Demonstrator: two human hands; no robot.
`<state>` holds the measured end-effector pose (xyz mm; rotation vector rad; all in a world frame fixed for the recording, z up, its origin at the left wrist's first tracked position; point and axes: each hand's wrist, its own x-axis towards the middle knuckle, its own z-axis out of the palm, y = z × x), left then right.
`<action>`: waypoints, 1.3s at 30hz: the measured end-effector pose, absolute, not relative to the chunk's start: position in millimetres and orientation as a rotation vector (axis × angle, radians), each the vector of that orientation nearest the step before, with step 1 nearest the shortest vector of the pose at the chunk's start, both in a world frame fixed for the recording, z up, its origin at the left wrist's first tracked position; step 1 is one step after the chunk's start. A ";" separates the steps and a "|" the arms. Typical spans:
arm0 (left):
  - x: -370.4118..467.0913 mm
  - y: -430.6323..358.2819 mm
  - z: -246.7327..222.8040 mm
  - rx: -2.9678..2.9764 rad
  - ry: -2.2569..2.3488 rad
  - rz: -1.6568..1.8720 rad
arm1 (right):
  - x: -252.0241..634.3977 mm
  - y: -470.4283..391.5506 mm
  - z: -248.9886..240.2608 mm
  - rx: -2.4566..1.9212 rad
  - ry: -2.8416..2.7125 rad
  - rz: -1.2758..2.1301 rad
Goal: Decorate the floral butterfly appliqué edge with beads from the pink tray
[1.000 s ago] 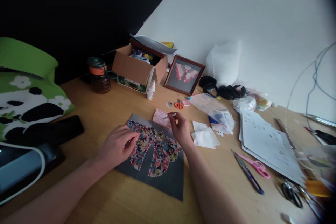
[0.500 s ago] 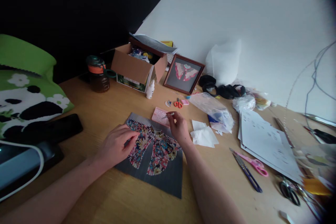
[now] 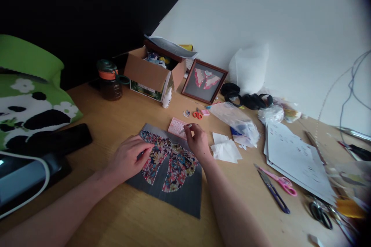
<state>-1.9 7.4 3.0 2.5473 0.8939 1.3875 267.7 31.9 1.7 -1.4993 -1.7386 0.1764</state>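
Your right hand (image 3: 198,141), at the centre of the frame, is closing thumb and forefinger around a thin tool (image 3: 189,126), and the tool's lower end is pointing down over the pink tray (image 3: 173,121). Whether the tip is touching the white bits in the tray, you cannot tell at this size. Your left hand (image 3: 129,157), left of centre, is curving loosely over the left edge of the floral piece (image 3: 180,170), its fingers bending inward; whether they are pinching anything small is not showing. The floral piece is lying flat on the grey sheet (image 3: 185,203) in the lower middle, with pale dots lining its edges. The tray is sitting just beyond the sheet's top edge, on the tabletop (image 3: 136,114).
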 end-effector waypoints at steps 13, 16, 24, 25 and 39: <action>-1.2 7.5 3.4 2.540 0.907 1.380 | 268.7 32.9 -1.0 -1.524 -1.744 0.166; -1.5 6.9 4.1 2.547 0.906 1.369 | 270.5 33.2 1.4 -1.536 -1.700 0.152; -1.8 6.4 3.0 2.555 0.911 1.347 | 267.8 32.8 -0.9 -1.522 -1.733 0.178; -1.9 6.3 2.1 2.551 0.911 1.353 | 267.5 33.0 -2.1 -1.526 -1.738 0.186; -1.3 7.2 5.2 2.542 0.929 1.366 | 267.0 27.2 20.4 -1.518 -1.620 0.226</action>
